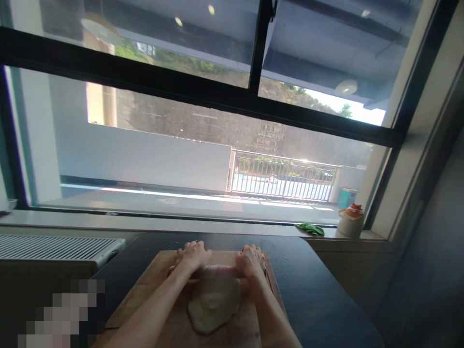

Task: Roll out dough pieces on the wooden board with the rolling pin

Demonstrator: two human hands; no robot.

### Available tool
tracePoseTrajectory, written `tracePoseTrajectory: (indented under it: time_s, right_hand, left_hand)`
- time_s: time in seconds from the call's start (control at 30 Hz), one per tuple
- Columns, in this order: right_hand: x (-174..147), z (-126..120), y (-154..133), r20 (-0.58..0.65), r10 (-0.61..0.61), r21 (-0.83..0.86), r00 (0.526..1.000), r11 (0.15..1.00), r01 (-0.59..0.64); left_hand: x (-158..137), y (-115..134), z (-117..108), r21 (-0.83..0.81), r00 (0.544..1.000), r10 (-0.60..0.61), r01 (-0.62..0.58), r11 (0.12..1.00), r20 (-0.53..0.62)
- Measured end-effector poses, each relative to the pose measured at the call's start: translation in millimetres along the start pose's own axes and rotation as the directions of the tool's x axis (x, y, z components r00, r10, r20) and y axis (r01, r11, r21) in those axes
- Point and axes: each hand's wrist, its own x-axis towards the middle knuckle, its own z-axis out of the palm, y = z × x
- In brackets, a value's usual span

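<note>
A rolling pin [220, 272] lies crosswise over the far part of a flattened sheet of dough [213, 308]. At its left end my left hand [193, 255] is closed over it, fingers curled on the far side. My right hand [251, 259] wraps the right end in the same way. Both forearms reach forward on either side of the dough. The dough is pale, with an uneven rounded outline, and rests on a wooden board [145, 286]. The hands cover the ends of the pin, and its middle looks slightly blurred.
The board lies on a dark table [308, 295] beneath a large window. A white radiator [61, 249] stands to the left. On the sill [232, 228] at right are a green cloth [310, 229] and a pale pot [350, 225] with something orange on top.
</note>
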Motion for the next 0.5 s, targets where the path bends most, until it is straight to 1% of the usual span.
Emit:
tracePoseTrajectory:
  time_s: [0.13, 0.33, 0.5]
  right_hand:
    - [2, 2, 1, 0.012, -0.001, 0.026, 1.000, 1.000, 0.001]
    - [-6, 5, 1, -0.018, -0.005, 0.020, 1.000, 1.000, 0.005]
    - [-14, 19, 8, -0.119, -0.035, 0.018, 0.992, 0.999, 0.038]
  left_hand:
    - [-3, 1, -2, -0.007, 1.000, 0.007, -0.007, 1.000, -0.020]
    - [-13, 1, -4, 0.035, 0.999, 0.029, -0.028, 0.999, -0.021]
    - [-29, 3, -9, 0.077, 0.999, 0.032, -0.030, 0.997, -0.032]
